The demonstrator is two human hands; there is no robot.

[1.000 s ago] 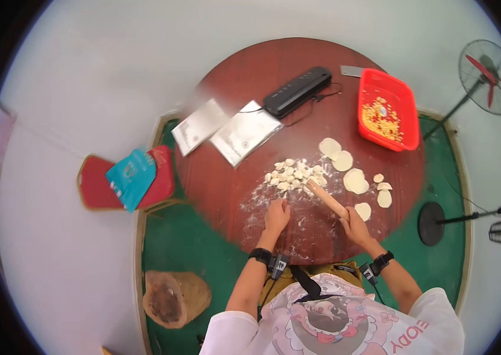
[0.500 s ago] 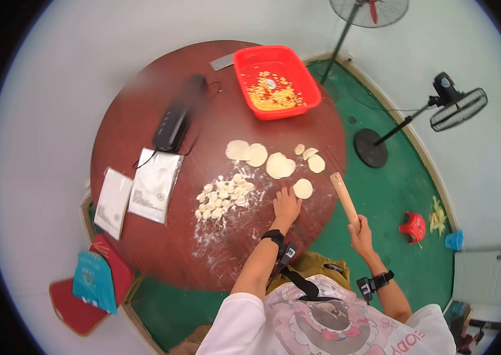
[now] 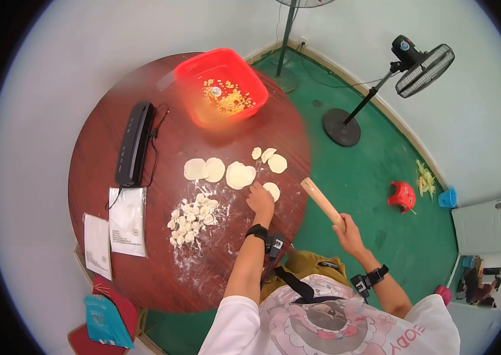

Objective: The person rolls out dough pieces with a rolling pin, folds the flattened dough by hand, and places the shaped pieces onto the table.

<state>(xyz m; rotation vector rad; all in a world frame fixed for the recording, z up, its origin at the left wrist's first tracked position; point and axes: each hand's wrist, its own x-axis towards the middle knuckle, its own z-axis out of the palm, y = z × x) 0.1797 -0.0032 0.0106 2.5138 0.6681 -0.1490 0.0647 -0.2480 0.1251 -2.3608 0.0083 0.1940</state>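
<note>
My right hand (image 3: pixel 351 236) is wrapped around the lower end of a wooden rolling pin (image 3: pixel 322 203), held beyond the table's right edge. My left hand (image 3: pixel 261 201) is low over the floured table, fingers apart, with nothing visible in them. Right beside it lies a small round dough wrapper (image 3: pixel 271 191), partly covered by the hand. Just past the fingertips are overlapping dough wrappers (image 3: pixel 240 176). Two more wrappers (image 3: pixel 196 169) lie farther left, and a few smaller dough rounds (image 3: pixel 277 163) sit toward the right edge. Small dough pieces (image 3: pixel 191 220) are heaped left of my hand.
A red basin (image 3: pixel 256 89) with yellow bits stands at the back of the round table (image 3: pixel 102 127). A black corded appliance (image 3: pixel 134 145) and white packets (image 3: pixel 127 225) lie at the left. Floor fan (image 3: pixel 345 125), red stool (image 3: pixel 403 196) and blue bin (image 3: pixel 448 197) stand at right.
The view has turned right, so the table and its things appear farther left. My left fingertips have moved forward, closer to the overlapping wrappers. The right hand still grips the rolling pin.
</note>
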